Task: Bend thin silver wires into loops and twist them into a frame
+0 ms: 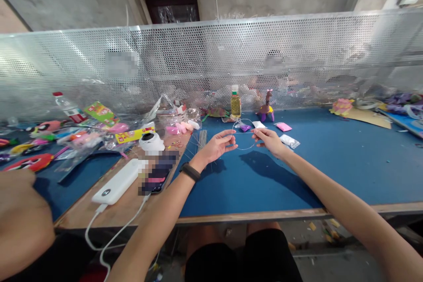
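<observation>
Above the blue tabletop point(337, 163), a thin pale wire point(243, 149) curves into a loop between my two hands. My left hand point(218, 146), with a dark band at the wrist, pinches one side of it between thumb and fingertips. On the other side, my right hand point(269, 142) grips the wire with thumb and index finger. Beneath my left hand lies a bundle of straight thin wires point(202, 137). Just beyond the loop are a purple packet point(245, 128) and a white packet point(259, 124). A pink packet point(283, 127) and a clear packet point(290, 142) lie near my right hand.
A bottle of yellow liquid point(235, 105) and a brown-purple figure point(266, 108) stand by the perforated metal screen point(198, 48). Left are a cabled power bank point(120, 183), a phone point(161, 172), a white round object point(151, 143) and another person's arm point(23, 211). Cardboard point(370, 117) lies right.
</observation>
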Tool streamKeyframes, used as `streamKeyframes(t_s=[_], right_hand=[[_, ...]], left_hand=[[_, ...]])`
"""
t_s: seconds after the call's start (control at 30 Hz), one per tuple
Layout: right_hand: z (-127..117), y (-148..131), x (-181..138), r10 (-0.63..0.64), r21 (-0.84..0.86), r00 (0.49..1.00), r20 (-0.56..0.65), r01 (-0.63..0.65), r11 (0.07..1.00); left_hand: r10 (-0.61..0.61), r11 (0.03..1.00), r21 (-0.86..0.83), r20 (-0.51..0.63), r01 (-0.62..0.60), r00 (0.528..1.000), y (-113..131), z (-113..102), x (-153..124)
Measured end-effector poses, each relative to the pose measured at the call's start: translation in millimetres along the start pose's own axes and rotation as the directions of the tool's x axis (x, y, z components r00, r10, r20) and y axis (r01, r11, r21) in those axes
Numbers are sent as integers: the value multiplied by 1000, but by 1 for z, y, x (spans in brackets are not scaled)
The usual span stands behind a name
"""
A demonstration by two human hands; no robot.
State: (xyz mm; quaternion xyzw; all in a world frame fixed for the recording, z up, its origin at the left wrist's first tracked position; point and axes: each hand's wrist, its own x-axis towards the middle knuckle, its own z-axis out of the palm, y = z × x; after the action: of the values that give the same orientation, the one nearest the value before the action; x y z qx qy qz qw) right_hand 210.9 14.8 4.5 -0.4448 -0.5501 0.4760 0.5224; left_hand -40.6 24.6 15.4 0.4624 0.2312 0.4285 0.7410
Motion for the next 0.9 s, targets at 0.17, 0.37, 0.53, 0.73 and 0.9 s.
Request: streamKeyframes(t_s=[0.17,0.37,0.53,0.73,0.9], right_hand=[[4,-2,-7,-257,-366,962,-92,208,907],[14,-1,-14,-230,-301,968,101,250,920],[15,-2,-13,-95,-86,987,130,107,991],[9,-8,-18,49,27,965,257,-58,998],[11,-9,-20,142,8,936,321,-152,988]], left_hand=[[11,998,65,26,-12,1000,0,5,-3],[12,1000,28,58,-13,998,3,8,-6],[2,1000,-12,99,-1,995,9,9,-10],[1,999,-42,104,4,995,11,10,-12],[-6,999,-34,74,8,997,11,10,-12]])
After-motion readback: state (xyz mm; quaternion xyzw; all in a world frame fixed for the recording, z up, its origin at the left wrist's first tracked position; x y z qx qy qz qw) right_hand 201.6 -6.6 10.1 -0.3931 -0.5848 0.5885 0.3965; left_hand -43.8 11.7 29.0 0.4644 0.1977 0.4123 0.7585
